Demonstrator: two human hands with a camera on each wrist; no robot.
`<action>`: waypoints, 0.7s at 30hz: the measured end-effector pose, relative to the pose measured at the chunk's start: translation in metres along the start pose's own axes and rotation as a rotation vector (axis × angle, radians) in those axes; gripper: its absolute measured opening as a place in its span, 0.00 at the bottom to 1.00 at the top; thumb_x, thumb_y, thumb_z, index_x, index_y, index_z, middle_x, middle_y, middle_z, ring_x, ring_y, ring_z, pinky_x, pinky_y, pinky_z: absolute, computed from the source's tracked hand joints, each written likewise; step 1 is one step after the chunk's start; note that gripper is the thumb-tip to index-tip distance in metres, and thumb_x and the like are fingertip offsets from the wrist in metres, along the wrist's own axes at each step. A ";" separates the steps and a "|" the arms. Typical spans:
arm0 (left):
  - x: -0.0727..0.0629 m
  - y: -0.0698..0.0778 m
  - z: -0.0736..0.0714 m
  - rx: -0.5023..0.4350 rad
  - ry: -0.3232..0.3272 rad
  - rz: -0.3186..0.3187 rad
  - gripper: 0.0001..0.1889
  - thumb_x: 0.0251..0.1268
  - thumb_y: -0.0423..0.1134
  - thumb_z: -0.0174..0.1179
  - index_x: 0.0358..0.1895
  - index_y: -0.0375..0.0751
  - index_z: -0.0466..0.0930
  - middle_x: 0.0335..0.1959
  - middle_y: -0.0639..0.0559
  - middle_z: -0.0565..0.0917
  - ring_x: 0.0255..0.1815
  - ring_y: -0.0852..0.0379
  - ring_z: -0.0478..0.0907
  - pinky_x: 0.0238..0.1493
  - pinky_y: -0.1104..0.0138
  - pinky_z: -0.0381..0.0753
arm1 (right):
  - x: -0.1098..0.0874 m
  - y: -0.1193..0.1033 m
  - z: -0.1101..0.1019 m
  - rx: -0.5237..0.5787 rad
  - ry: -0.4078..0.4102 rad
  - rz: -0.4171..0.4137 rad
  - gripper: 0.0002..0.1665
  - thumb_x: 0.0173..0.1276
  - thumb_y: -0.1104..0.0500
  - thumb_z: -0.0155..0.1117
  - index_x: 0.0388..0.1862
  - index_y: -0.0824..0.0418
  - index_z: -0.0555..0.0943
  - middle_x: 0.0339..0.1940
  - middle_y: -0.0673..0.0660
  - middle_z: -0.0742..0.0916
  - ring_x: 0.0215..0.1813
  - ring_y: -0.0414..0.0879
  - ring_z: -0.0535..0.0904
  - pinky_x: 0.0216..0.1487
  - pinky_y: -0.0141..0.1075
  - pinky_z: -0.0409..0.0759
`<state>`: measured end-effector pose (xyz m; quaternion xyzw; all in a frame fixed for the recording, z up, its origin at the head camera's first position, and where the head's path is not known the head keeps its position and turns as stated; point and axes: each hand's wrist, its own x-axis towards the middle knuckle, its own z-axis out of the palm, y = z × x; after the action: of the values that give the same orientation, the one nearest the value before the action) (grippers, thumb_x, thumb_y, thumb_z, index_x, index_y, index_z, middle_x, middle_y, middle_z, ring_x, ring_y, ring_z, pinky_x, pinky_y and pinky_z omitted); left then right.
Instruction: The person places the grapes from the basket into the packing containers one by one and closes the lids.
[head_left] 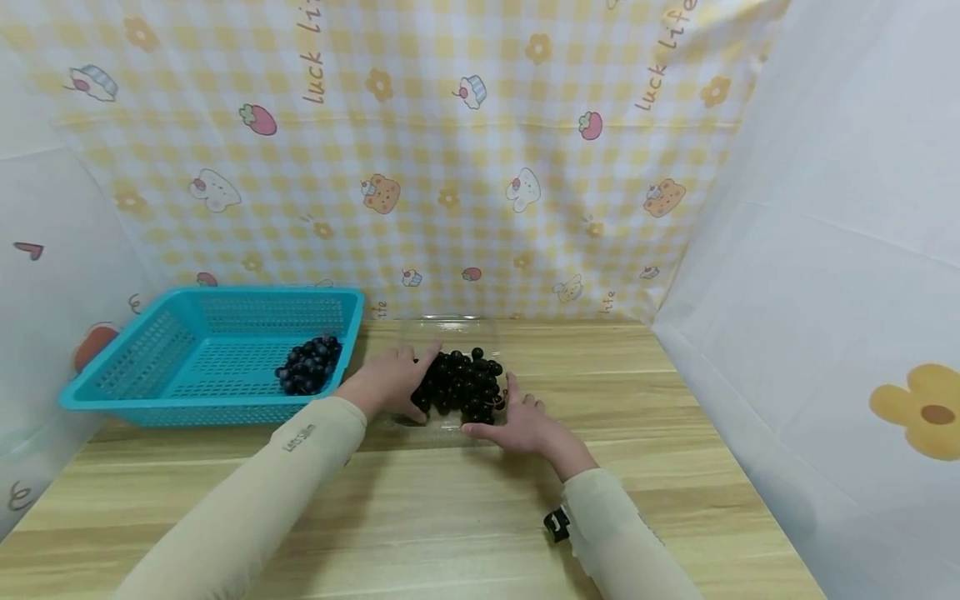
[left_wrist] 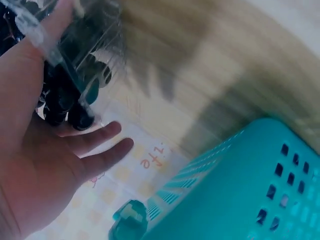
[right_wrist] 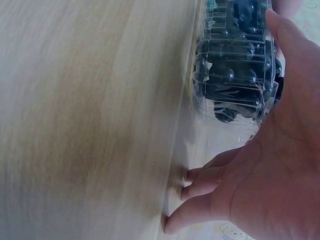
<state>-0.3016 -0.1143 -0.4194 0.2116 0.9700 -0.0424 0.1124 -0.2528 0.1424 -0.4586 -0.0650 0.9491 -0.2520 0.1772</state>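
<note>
A clear plastic box (right_wrist: 232, 85) of black grapes (head_left: 461, 383) stands on the table, the grapes heaped up to its rim. My left hand (head_left: 390, 382) is at the box's left side, its thumb by the near edge and a finger at the grapes. In the left wrist view, two fingers (left_wrist: 107, 156) of this hand stretch outward, away from the box. At the right side, my right hand (head_left: 525, 425) has its fingers spread, with the thumb at the near rim. Some of its fingertips (right_wrist: 172, 226) reach down to the tabletop in the right wrist view.
To the left of the box stands a turquoise plastic basket (head_left: 225, 403), with a bunch of dark grapes (head_left: 309, 365) in its right part. The box's clear lid (head_left: 450, 327) stands up behind the grapes. A patterned cloth (head_left: 480, 233) hangs along the table's back edge.
</note>
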 end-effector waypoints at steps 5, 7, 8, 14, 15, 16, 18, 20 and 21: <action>0.001 0.003 0.010 -0.010 0.009 -0.040 0.72 0.57 0.76 0.70 0.89 0.52 0.28 0.84 0.27 0.57 0.82 0.27 0.61 0.68 0.31 0.76 | 0.000 0.001 -0.001 -0.004 -0.004 0.002 0.83 0.58 0.12 0.61 0.90 0.52 0.30 0.84 0.81 0.58 0.86 0.77 0.54 0.76 0.74 0.66; 0.001 0.003 0.013 -0.015 0.012 -0.050 0.71 0.57 0.76 0.70 0.89 0.53 0.27 0.85 0.27 0.54 0.83 0.27 0.59 0.68 0.31 0.75 | 0.000 0.001 -0.001 0.007 -0.011 0.003 0.83 0.58 0.12 0.61 0.90 0.52 0.29 0.85 0.81 0.57 0.86 0.77 0.52 0.77 0.74 0.64; 0.002 0.003 0.013 -0.018 0.015 -0.050 0.71 0.57 0.76 0.70 0.89 0.53 0.28 0.85 0.28 0.54 0.83 0.27 0.59 0.68 0.31 0.75 | 0.000 0.001 -0.001 0.013 -0.014 0.004 0.83 0.58 0.13 0.62 0.90 0.52 0.29 0.85 0.81 0.56 0.86 0.77 0.51 0.78 0.74 0.63; 0.002 0.001 0.017 -0.037 0.041 -0.041 0.70 0.57 0.75 0.70 0.90 0.52 0.32 0.86 0.29 0.53 0.83 0.27 0.58 0.66 0.33 0.78 | 0.000 0.001 0.001 0.023 -0.009 0.010 0.83 0.58 0.13 0.63 0.90 0.52 0.30 0.85 0.81 0.55 0.87 0.78 0.49 0.79 0.74 0.61; 0.002 0.001 0.017 -0.037 0.043 -0.043 0.70 0.57 0.75 0.70 0.90 0.52 0.32 0.86 0.29 0.53 0.83 0.27 0.58 0.66 0.33 0.78 | 0.000 0.001 0.001 0.022 -0.008 0.009 0.83 0.58 0.13 0.63 0.90 0.52 0.30 0.85 0.81 0.55 0.86 0.78 0.49 0.79 0.74 0.61; 0.002 0.001 0.018 -0.037 0.047 -0.046 0.70 0.57 0.76 0.70 0.90 0.52 0.32 0.86 0.30 0.54 0.83 0.28 0.58 0.65 0.33 0.79 | -0.001 0.001 0.001 0.021 -0.007 0.009 0.83 0.58 0.13 0.63 0.90 0.52 0.30 0.85 0.81 0.55 0.86 0.78 0.49 0.78 0.74 0.61; 0.002 0.001 0.019 -0.035 0.053 -0.053 0.70 0.57 0.76 0.69 0.90 0.52 0.33 0.86 0.30 0.54 0.83 0.28 0.58 0.64 0.33 0.80 | -0.001 0.001 0.001 0.020 -0.006 0.009 0.83 0.58 0.13 0.63 0.90 0.52 0.30 0.85 0.81 0.55 0.87 0.77 0.49 0.78 0.74 0.62; 0.002 0.002 0.020 -0.033 0.055 -0.061 0.70 0.56 0.77 0.69 0.90 0.52 0.33 0.85 0.31 0.55 0.82 0.29 0.59 0.62 0.34 0.81 | -0.001 0.001 0.001 0.022 -0.004 0.007 0.83 0.58 0.13 0.63 0.90 0.53 0.30 0.85 0.81 0.55 0.86 0.77 0.50 0.78 0.74 0.63; 0.002 0.002 0.020 -0.031 0.056 -0.065 0.70 0.56 0.77 0.69 0.90 0.52 0.33 0.85 0.31 0.55 0.82 0.29 0.59 0.62 0.35 0.81 | -0.001 0.001 0.001 0.021 -0.003 0.006 0.83 0.58 0.13 0.63 0.90 0.53 0.30 0.85 0.81 0.56 0.87 0.77 0.50 0.78 0.74 0.63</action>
<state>-0.2986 -0.1143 -0.4396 0.1791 0.9796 -0.0251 0.0872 -0.2518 0.1426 -0.4600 -0.0605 0.9464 -0.2614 0.1801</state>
